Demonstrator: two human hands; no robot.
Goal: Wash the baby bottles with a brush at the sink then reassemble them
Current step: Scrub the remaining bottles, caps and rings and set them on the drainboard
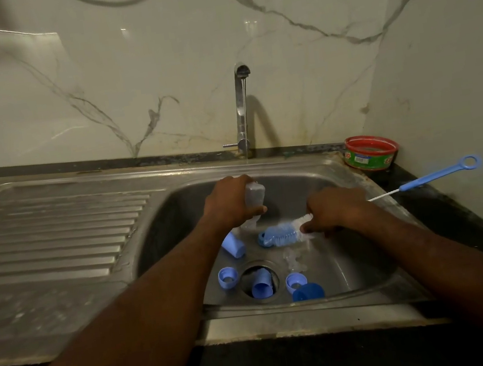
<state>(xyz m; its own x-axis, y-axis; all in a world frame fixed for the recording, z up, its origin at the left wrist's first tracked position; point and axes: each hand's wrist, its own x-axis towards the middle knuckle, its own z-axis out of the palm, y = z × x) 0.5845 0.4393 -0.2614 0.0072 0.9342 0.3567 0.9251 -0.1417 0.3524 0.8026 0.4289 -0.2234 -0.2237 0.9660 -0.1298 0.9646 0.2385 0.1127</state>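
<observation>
Clear plastic bottle (254,203) is being gripped by the left hand (231,204) over the sink (370,257), while the right hand (333,211) is closing on the bottle brush (285,232). Better to aim the bristles straight into the bottle mouth. Blue caps (227,277) are lying around the drain (259,280), and a thin brush (427,177) is waiting on the counter.

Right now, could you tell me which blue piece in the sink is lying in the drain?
The blue cap lying on its side in the drain opening; the other blue pieces rest on the basin floor around it.
</observation>
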